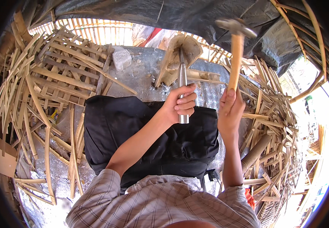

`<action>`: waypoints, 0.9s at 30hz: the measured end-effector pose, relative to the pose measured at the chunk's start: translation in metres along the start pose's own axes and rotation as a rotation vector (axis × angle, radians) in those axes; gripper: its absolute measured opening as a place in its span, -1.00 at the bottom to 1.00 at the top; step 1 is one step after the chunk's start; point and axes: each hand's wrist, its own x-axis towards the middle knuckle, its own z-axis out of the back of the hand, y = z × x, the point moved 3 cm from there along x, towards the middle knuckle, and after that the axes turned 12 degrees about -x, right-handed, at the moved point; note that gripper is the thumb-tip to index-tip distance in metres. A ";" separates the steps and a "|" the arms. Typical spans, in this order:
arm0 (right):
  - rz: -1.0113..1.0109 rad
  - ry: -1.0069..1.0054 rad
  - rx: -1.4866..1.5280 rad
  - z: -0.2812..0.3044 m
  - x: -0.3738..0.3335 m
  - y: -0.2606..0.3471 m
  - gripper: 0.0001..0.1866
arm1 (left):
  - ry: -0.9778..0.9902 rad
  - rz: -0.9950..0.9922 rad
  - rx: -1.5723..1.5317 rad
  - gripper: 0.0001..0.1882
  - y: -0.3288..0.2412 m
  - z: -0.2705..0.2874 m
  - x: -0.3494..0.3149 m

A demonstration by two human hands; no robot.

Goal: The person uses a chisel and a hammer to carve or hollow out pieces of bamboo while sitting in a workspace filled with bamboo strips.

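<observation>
My left hand (180, 102) is wrapped round the silver metal handle of a chisel (183, 76), which points away from me. Its narrow dark blade reaches into the hollow of a thick, rough, pale brown piece (193, 49), perhaps a bamboo stump or wood block. Where the tip ends inside is hard to see. In my right hand (231, 108) a hammer (236, 60) is held up by its pale wooden handle. The metal head is above and to the right of the chisel, apart from it and slightly blurred.
Split bamboo strips (67, 68) lie stacked crosswise at the left; more strips (274, 140) heap at the right. A pale stone block (122, 58) rests behind on the grey ground sheet (138, 64). Dark plastic sheeting (194, 13) hangs at the back. Black cloth (141, 133) covers my lap.
</observation>
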 end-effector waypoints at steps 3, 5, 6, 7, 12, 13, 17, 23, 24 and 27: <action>0.132 0.046 -0.363 -0.023 -0.003 -0.021 -0.64 | -0.051 -0.026 0.026 -0.66 0.001 -0.003 0.000; 0.182 0.265 -0.527 -0.028 0.002 -0.019 -0.65 | -0.077 -0.014 0.031 -0.66 -0.008 -0.003 0.000; 0.166 0.258 -0.528 -0.024 0.004 -0.011 -0.65 | -0.084 -0.013 0.043 -0.65 -0.015 -0.004 0.000; 0.151 0.251 -0.530 -0.017 0.003 0.001 -0.64 | -0.122 -0.037 0.023 -0.64 -0.015 -0.003 -0.005; 0.055 0.009 -0.017 0.008 0.004 0.025 -0.62 | -0.031 -0.004 0.032 -0.63 -0.012 0.000 0.000; 0.047 0.039 -0.046 0.001 -0.001 0.014 -0.63 | -0.037 -0.007 0.034 -0.63 -0.011 0.000 0.000; 0.138 0.227 -0.547 -0.027 -0.004 -0.015 -0.64 | -0.108 -0.034 0.079 -0.64 -0.012 -0.003 -0.001; 0.042 0.097 -0.287 0.013 0.007 0.027 -0.59 | -0.074 -0.057 0.064 -0.62 -0.017 0.001 -0.003; 0.041 0.004 -0.180 0.017 0.007 0.030 -0.60 | -0.065 -0.055 0.058 -0.63 -0.016 0.002 -0.001; 0.003 -0.036 0.117 -0.003 0.001 -0.015 -0.62 | -0.071 -0.047 0.058 -0.63 -0.013 0.002 0.003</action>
